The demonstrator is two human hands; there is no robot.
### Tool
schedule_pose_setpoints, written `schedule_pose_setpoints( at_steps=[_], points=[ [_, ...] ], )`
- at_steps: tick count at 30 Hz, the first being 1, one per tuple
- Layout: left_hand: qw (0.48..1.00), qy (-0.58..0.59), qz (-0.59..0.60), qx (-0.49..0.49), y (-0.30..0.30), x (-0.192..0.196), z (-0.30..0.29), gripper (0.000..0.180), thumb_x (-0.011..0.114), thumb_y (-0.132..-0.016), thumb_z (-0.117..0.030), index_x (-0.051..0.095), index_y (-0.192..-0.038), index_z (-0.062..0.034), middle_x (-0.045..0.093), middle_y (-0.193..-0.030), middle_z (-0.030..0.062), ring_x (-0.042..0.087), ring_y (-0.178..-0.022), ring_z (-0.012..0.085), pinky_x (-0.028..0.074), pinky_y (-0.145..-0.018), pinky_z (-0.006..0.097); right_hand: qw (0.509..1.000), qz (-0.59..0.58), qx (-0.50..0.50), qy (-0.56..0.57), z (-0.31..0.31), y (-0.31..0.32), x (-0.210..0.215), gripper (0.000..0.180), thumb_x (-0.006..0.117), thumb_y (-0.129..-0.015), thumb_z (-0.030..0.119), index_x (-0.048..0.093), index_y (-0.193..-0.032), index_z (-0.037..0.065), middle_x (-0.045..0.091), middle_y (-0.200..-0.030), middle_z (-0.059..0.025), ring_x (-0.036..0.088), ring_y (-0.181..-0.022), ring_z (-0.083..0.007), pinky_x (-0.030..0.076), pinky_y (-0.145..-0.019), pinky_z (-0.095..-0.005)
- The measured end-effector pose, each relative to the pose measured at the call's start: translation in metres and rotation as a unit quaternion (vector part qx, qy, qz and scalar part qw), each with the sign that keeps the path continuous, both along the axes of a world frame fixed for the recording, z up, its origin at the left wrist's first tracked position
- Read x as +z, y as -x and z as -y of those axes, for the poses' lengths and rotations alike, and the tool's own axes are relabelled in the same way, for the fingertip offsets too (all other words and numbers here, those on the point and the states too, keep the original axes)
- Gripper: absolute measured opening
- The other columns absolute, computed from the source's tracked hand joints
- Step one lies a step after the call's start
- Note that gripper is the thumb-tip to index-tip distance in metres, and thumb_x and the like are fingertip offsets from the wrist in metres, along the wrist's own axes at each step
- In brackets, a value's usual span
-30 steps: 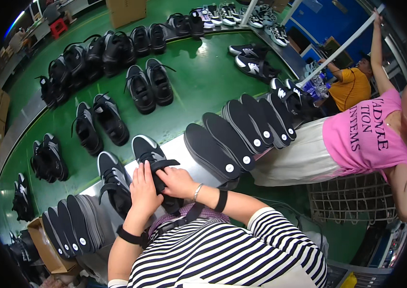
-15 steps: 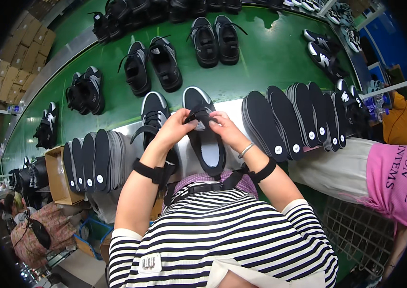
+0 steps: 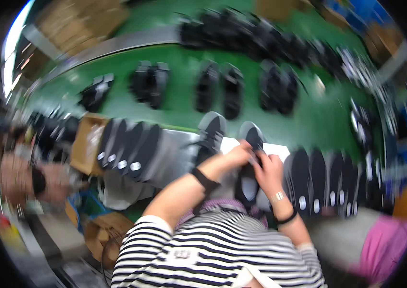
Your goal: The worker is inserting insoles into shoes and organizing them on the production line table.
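A black shoe with a grey toe [image 3: 253, 130] stands in front of me, its heel toward me and a pale patch inside the opening. My left hand [image 3: 238, 154] is closed at its laces and tongue, fingers pinched together. Closed at the same spot from the right is my right hand [image 3: 269, 170], with a bracelet at its wrist. Blur and the fingers hide exactly which part they pinch. Left of it stands a second black shoe [image 3: 211, 130], partly behind my left forearm.
Stacked black insoles [image 3: 300, 175] stand to the right; more insole stacks [image 3: 138, 149] are at left beside a cardboard box [image 3: 86, 144]. Pairs of black shoes [image 3: 232, 89] line the green table [image 3: 184, 120]. A person in pink [image 3: 388, 245] is close on the right.
The whole view has swung, so shoes and table sit further right and lower, now blurred. Both hands stay at the same shoe's laces and tongue, closer together.
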State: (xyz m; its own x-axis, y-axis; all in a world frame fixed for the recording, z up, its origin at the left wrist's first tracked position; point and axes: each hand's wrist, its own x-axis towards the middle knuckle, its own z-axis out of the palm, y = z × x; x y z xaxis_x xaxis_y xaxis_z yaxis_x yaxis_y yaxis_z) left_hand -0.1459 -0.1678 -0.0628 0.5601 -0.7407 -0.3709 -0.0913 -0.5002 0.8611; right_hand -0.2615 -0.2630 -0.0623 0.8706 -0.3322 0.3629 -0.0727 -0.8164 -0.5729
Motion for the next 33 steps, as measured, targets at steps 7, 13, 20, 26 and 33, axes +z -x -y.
schedule_pose_setpoints(
  at_steps=[7, 13, 20, 26, 33],
  points=[
    [0.989, 0.03, 0.12, 0.079, 0.035, -0.035, 0.032, 0.021, 0.061, -0.06, -0.016, 0.061, -0.074, -0.0007, 0.06, -0.078, 0.0193, 0.058, -0.075, 0.0335, 0.046, -0.064, 0.039, 0.987, -0.008, 0.11, -0.119, 0.032, 0.014, -0.029, 0.014, 0.06, -0.073, 0.008, 0.049, -0.077, 0.001, 0.045, -0.069, -0.0017, 0.042, -0.063, -0.0126, 0.036, -0.058, -0.0244],
    [0.967, 0.057, 0.159, 0.189, 0.033, -0.044, 0.046, 0.012, 0.056, -0.064, -0.01, 0.061, -0.072, -0.0016, 0.06, -0.076, 0.0187, 0.059, -0.072, 0.0326, 0.046, -0.061, 0.039, 0.951, 0.025, 0.301, 0.073, 0.05, 0.006, -0.008, 0.011, 0.056, -0.072, 0.005, 0.061, -0.078, -0.002, 0.057, -0.081, -0.0167, 0.052, -0.082, -0.0291, 0.04, -0.076, -0.0365],
    [0.937, 0.058, 0.114, 0.324, 0.035, -0.052, 0.04, 0.02, 0.06, -0.065, -0.014, 0.062, -0.078, 0.0003, 0.061, -0.081, 0.019, 0.06, -0.076, 0.0294, 0.048, -0.064, 0.037, 0.942, 0.0, 0.296, 0.156, 0.028, 0.001, 0.011, 0.016, 0.055, -0.071, 0.009, 0.061, -0.082, -0.001, 0.057, -0.081, -0.0186, 0.052, -0.076, -0.0324, 0.041, -0.072, -0.0375],
    [0.904, 0.142, 0.088, 0.394, 0.022, -0.085, 0.055, 0.026, 0.056, -0.068, -0.016, 0.057, -0.089, -0.0004, 0.06, -0.09, 0.0191, 0.058, -0.083, 0.0296, 0.046, -0.068, 0.038, 0.936, 0.013, 0.314, 0.156, 0.039, 0.0, 0.005, 0.018, 0.055, -0.074, 0.013, 0.059, -0.086, 0.001, 0.058, -0.083, -0.0172, 0.053, -0.076, -0.0312, 0.042, -0.071, -0.0383],
    [0.888, 0.102, 0.131, 0.429, 0.042, -0.079, 0.047, 0.023, 0.052, -0.072, -0.016, 0.052, -0.09, -0.0022, 0.058, -0.088, 0.018, 0.056, -0.081, 0.0302, 0.043, -0.067, 0.04, 0.876, -0.125, 0.302, 0.356, 0.041, 0.002, 0.002, 0.021, 0.058, -0.073, 0.029, 0.062, -0.078, 0.009, 0.06, -0.07, -0.0135, 0.057, -0.064, -0.0322, 0.045, -0.06, -0.0409]
  ],
)
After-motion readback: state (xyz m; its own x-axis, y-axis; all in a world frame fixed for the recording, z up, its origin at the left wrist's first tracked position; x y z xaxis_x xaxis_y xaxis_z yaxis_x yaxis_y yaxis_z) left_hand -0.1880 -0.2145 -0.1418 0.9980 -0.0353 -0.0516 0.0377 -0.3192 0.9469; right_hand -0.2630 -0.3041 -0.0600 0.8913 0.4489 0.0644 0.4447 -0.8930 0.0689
